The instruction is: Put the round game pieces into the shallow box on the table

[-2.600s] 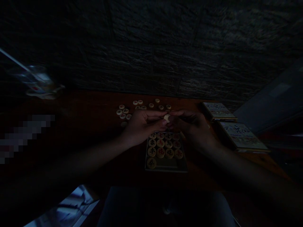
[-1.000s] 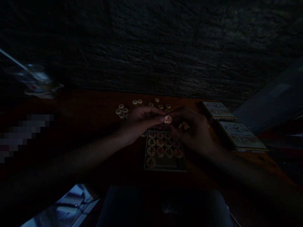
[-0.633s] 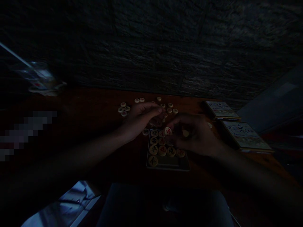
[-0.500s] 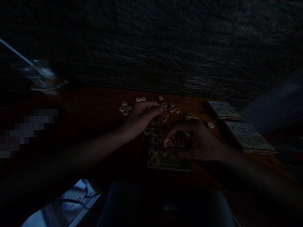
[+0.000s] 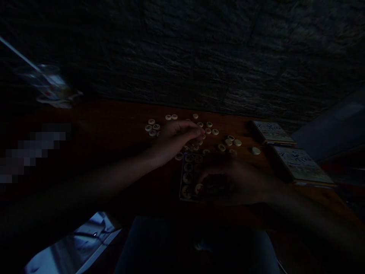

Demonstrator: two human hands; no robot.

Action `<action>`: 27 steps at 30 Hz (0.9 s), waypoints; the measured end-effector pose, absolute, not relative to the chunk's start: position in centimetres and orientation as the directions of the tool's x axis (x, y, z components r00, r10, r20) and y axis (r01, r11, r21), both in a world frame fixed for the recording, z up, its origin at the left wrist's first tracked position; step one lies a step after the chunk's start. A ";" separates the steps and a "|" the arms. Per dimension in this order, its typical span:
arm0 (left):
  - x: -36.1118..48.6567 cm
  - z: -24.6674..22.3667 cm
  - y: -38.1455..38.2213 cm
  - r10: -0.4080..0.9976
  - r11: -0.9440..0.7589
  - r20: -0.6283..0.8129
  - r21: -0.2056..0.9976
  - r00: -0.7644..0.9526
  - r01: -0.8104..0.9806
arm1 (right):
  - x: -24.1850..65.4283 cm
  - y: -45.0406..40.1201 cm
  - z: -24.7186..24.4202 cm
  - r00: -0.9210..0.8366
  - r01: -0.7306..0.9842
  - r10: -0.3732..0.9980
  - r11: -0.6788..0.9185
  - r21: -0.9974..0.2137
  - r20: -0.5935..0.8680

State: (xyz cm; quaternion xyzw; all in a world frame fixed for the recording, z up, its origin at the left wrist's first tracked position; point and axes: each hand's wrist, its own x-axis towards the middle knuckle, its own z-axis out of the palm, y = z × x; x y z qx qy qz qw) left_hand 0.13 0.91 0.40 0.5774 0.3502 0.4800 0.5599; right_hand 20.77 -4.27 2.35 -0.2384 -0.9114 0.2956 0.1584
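Note:
A shallow box (image 5: 181, 186) on the dark wooden table holds rows of round xiangqi pieces, with a left column of black-marked ones (image 5: 187, 191). Over the box is my right hand (image 5: 228, 177), its fingers bent around a red-marked piece (image 5: 199, 188) at the box's near end. My left hand (image 5: 182, 135) hovers beyond the box, above loose pieces, with thumb and fingertips pressed together; whatever they hold is too dark to make out. Loose pieces lie beyond both hands, such as a cluster (image 5: 152, 128) at the left and another (image 5: 230, 140) at the right.
Two flat patterned boxes, one nearer (image 5: 302, 163) and one farther (image 5: 272, 132), lie at the right. A plastic cup (image 5: 54, 85) with a straw stands at the far left. Behind the table rises a stone wall (image 5: 182, 57).
My right hand has moved down toward the near end of the box with the red-marked piece. Pieces right of centre are now uncovered. My left hand has barely moved.

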 end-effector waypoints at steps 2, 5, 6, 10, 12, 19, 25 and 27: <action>0.1 0.4 0.9 0.941 -0.121 0.157 0.983 0.298 -0.135 | 20.8 -4.2 2.2 -0.841 0.332 0.518 0.720 -0.609 0.154; 0.1 0.4 0.9 0.942 -0.106 0.140 0.986 0.306 -0.125 | 20.8 -4.2 2.1 -0.846 0.313 0.503 0.736 -0.600 0.176; 0.0 0.3 0.9 0.941 -0.103 0.137 0.987 0.308 -0.123 | 20.8 -4.2 2.1 -0.846 0.315 0.502 0.742 -0.592 0.179; -0.1 0.3 1.0 0.939 -0.109 0.143 0.986 0.314 -0.125 | 21.0 -4.1 2.3 -0.844 0.334 0.514 0.730 -0.596 0.156; -0.1 0.3 1.1 0.936 -0.112 0.148 0.985 0.319 -0.129 | 21.2 -4.0 2.4 -0.849 0.311 0.510 0.695 -0.648 0.139; 0.1 0.4 1.0 0.939 -0.102 0.142 0.985 0.313 -0.140 | 21.6 -4.0 2.9 -0.860 0.266 0.503 0.589 -0.763 0.088; -0.5 0.5 1.9 0.924 -0.311 0.313 0.949 0.218 -0.046 | 22.1 -2.7 2.4 -0.658 0.351 0.688 0.639 -0.684 0.305; -1.0 0.7 2.5 0.908 -0.398 0.388 0.917 0.156 0.034 | 22.8 -1.4 2.0 -0.411 0.464 0.810 0.581 -0.669 0.418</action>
